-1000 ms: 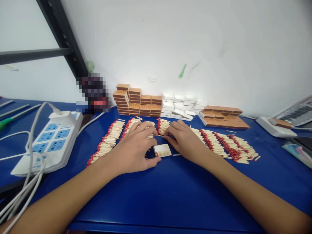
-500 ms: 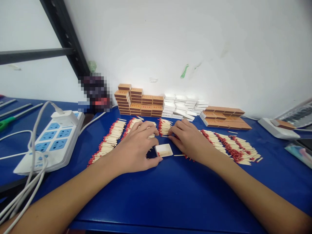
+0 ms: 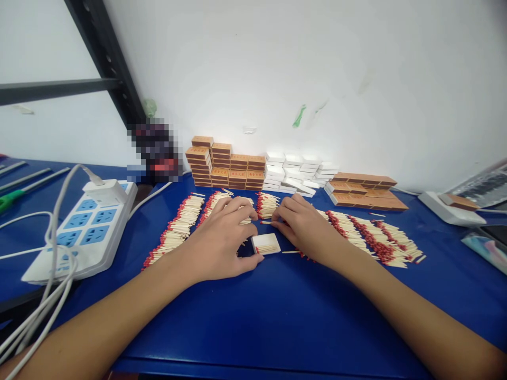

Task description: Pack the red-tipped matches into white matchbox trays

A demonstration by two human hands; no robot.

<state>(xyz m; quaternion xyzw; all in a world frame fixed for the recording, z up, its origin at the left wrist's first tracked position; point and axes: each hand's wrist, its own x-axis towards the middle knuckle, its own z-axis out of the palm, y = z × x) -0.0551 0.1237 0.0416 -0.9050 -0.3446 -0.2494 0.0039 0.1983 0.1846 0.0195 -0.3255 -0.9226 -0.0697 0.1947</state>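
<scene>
A small white matchbox tray [image 3: 271, 240] lies on the blue table with several red-headed matches in it. My left hand [image 3: 224, 240] steadies the tray at its left side, thumb at the near corner and a finger at the far one. Just beyond the tray, the fingertips of my right hand [image 3: 303, 224] are pinched at the end of a single match [image 3: 266, 222], whose red head points left. That match lies at the near end of a short row of matches [image 3: 268, 205]. Part of another row is hidden under my right hand.
Brown matchboxes [image 3: 237, 177] and white trays [image 3: 293, 171] are stacked along the wall, with more brown covers [image 3: 364, 192] to the right. Rows of matches [image 3: 178, 224] spread on both sides. A power strip [image 3: 85, 227] with white cables sits left; a white adapter [image 3: 447, 208] lies right.
The fingers of my right hand have shifted very slightly left, and the single match at them shows a little apart from its row. My left hand and the tray are still.
</scene>
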